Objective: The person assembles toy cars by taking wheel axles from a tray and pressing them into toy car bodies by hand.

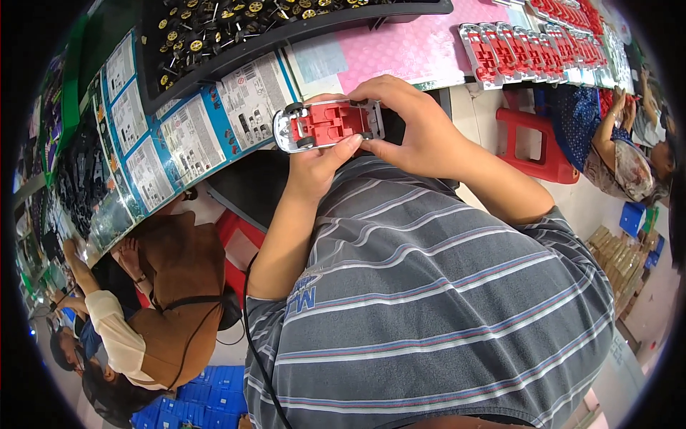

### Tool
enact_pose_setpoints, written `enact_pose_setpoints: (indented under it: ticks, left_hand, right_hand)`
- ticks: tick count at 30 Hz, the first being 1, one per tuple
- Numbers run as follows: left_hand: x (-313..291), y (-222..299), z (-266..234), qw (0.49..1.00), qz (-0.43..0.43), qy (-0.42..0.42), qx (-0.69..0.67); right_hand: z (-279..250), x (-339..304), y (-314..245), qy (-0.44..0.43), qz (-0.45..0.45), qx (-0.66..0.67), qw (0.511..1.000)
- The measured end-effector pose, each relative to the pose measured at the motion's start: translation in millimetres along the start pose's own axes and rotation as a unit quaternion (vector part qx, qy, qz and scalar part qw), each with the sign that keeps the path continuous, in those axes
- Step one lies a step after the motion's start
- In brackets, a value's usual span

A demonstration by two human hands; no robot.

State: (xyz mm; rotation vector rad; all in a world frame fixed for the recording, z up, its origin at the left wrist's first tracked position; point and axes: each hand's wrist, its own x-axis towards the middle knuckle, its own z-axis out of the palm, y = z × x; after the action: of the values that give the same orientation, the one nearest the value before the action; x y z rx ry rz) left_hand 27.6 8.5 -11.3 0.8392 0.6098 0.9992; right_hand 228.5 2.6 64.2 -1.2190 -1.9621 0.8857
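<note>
A toy car (325, 123) with a silver shell and a red inner part lies on its side between my hands, its underside facing me. Black wheels (305, 141) sit at its left end, and part of another dark wheel shows by my right fingertips. My left hand (318, 163) grips the car from below, its thumb pressed along the lower edge. Around the right end of the car curl the thumb and fingers of my right hand (418, 129). Some of the fingers behind the car are hidden.
A black tray (286, 44) of wheel axles with yellow hubs stands ahead. Printed card sheets (187, 136) and pink bubble wrap (400, 48) cover the bench. Rows of similar red-and-silver car bodies (529, 51) lie at far right. Co-workers sit on both sides; a red stool (532, 139) stands right.
</note>
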Motion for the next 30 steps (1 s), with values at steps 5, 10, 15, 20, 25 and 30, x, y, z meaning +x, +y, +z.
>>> enact_pose_setpoints:
  ticks: [5,10,15,20,25,30]
  left_hand:
    - [-5,-3,2,1.0,0.021,0.011,-0.016]
    - [-7,2,2,0.999,0.032,0.001,0.002]
    - [-10,2,-1,0.999,0.025,-0.013,-0.019]
    - [-16,-14,-8,1.0,0.013,-0.018,0.002]
    - [-21,-15,-7,0.998,0.042,-0.007,0.054]
    - [-24,-14,-9,0.996,0.06,-0.001,0.068]
  right_hand:
    - [2,2,-2,-0.03,0.01,-0.018,0.999]
    - [-9,13,-5,-0.031,-0.045,-0.011,0.998]
    - [-17,28,-10,-0.026,-0.096,0.003,0.995]
    - [10,40,-16,-0.028,-0.119,0.009,0.992]
    - [18,43,-19,-0.069,-0.104,-0.029,0.992]
    - [23,43,-22,-0.057,-0.132,-0.044,0.989]
